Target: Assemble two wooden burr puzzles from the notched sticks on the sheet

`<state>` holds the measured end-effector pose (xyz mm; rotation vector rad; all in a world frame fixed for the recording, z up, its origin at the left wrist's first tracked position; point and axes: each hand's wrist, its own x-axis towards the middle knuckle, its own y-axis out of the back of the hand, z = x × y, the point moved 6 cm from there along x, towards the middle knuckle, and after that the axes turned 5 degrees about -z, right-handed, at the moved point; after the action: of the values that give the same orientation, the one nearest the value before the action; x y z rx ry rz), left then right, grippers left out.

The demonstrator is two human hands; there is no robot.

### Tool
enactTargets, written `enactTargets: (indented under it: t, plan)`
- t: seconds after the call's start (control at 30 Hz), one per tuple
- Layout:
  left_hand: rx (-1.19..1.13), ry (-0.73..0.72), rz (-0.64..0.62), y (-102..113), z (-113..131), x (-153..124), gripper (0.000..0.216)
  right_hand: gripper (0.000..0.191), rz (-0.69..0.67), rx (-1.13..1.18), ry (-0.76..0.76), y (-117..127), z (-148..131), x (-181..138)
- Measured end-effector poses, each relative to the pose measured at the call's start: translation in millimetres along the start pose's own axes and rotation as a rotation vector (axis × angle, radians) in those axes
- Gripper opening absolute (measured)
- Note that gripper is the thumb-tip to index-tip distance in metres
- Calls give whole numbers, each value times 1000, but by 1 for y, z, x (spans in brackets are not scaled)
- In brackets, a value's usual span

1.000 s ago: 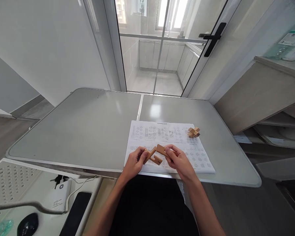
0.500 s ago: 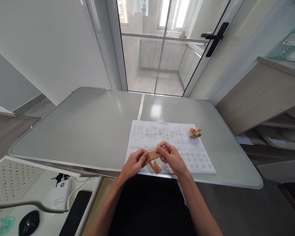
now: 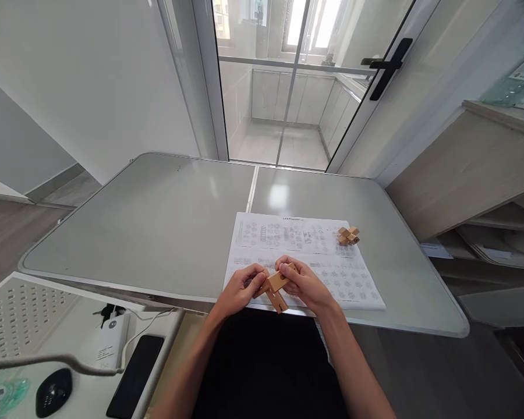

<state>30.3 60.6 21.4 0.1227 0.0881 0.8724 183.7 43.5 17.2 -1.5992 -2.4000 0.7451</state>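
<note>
Several wooden puzzle pieces are between my two hands, above the front part of a printed instruction sheet (image 3: 288, 235). My left hand (image 3: 240, 289) pinches pieces that cross each other; one marked piece (image 3: 277, 301) points down toward me. A longer bar (image 3: 278, 281) is pinched by the fingers of my right hand (image 3: 304, 283) and lies against the pieces on the left. My fingertips hide where they join. On the sheet's right edge sits a wooden burr puzzle (image 3: 348, 235), apart from both hands.
The sheet lies on a grey folding table (image 3: 157, 221) with a centre seam. At lower left, a white cart (image 3: 85, 317) carries a black phone (image 3: 135, 375), a black mouse (image 3: 53, 393), a white power bank (image 3: 113, 340) and cables. A glass door (image 3: 271, 99) stands behind the table, a wooden shelf (image 3: 458, 174) at right.
The bar in my right hand has turned and come closer against the pieces in my left hand, partly covering them. The burr puzzle on the sheet stays put.
</note>
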Motion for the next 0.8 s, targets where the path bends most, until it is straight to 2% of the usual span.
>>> enactTargets:
  t: [0.2,0.5,0.8]
  plan:
    - [3,-12,16,3,-2,-1,42,39,-22,65,-7,-11,6,-1]
    - [39,-8,63,5,0,-2,43,40,102,98,-9,-13,11,-10]
    - [38,-22,57,6,-1,-1,43,38,72,165,-16,-14,11,-7]
